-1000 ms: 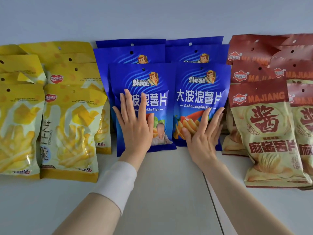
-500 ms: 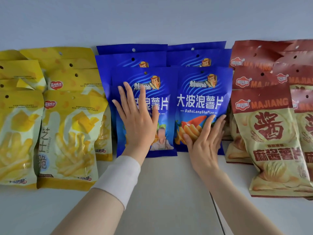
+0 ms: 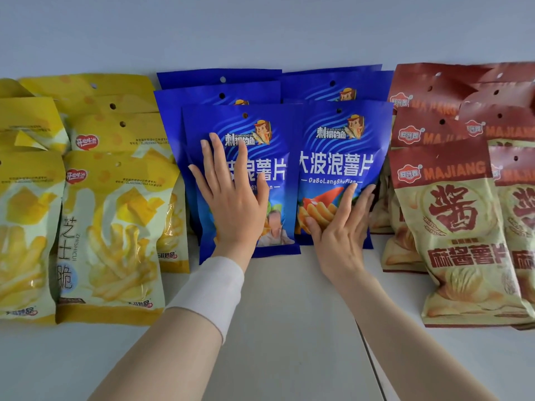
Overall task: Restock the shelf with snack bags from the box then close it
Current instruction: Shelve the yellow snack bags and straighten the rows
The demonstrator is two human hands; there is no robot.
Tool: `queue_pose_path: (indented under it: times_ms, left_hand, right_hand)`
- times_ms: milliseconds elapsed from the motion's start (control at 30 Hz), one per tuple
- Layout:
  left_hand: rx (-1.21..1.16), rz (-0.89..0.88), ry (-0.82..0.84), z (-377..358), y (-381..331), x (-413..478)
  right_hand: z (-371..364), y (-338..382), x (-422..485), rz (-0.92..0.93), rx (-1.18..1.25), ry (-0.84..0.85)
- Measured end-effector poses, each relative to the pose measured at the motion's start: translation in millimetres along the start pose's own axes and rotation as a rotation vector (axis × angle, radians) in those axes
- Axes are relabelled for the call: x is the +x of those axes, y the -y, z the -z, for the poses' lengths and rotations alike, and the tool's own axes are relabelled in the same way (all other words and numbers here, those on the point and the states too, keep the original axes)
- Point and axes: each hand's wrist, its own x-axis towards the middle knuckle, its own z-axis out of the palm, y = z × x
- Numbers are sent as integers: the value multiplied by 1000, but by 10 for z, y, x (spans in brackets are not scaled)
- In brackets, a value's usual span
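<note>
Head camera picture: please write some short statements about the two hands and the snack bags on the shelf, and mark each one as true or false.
1. The left hand lies flat on the front left blue bag. True.
2. The right hand is curled into a fist. False: its fingers are straight and rest on the front right blue bag.
3. The yellow bags are at the left end of the row. True.
4. The red bags are in the middle of the row. False: they are at the right end.
5. A white cuff is on the right wrist. False: it is on the left wrist.
</note>
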Motion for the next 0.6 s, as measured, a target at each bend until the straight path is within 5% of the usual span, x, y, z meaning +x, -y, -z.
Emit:
queue_pose_path:
  times_ms: [400,600]
  left_hand:
    - [111,93,353,445,-303,147]
    - [-10,-269,633,852,-993,446]
  right_hand:
    - [870,184,100,-31,-75,252]
    - [1664,-81,332,124,-203,251]
